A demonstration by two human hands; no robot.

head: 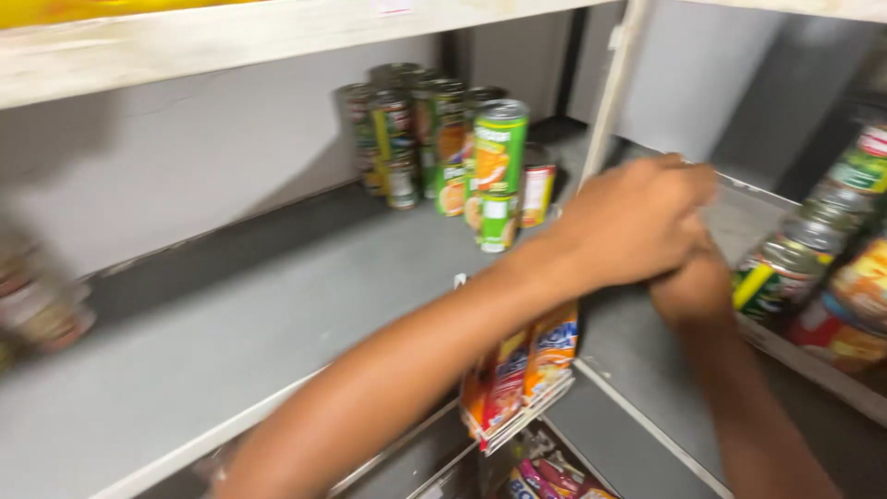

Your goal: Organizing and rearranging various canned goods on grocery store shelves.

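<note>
Fingers of both hands meet just left of tilted cans.

Left hand curled over right hand, arms outstretched.

Cans stand at the back of the shelf. Right of the divider, more cans lie stacked. Packets hang below the shelf's front edge.
</note>
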